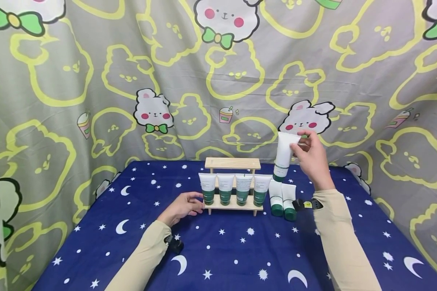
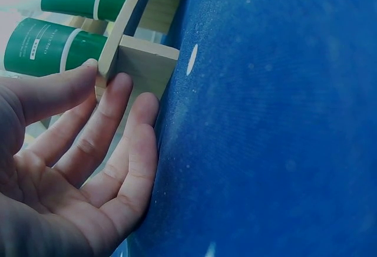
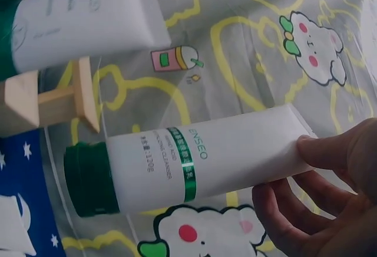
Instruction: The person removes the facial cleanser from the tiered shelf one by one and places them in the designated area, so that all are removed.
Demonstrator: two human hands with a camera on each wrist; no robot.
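Observation:
My right hand [image 1: 310,155] pinches a white cleanser tube [image 1: 284,153] near its flat crimped end and holds it up in the air, green cap down. In the right wrist view the tube [image 3: 206,157] shows green print and a green band. At the left end of a wooden display rack [image 1: 234,200], my left hand [image 1: 180,208] grips the lower shelf, thumb along its edge and fingertips under it in the left wrist view. Four-across is the row on that shelf: several white-and-green tubes [image 1: 225,188] standing cap down.
Two more white tubes with green caps [image 1: 288,202] lie side by side on the blue cloth, right of the rack. Behind the row, the rack's upper shelf [image 1: 233,163] bears nothing. A patterned curtain [image 1: 189,81] hangs behind the table [image 1: 218,254].

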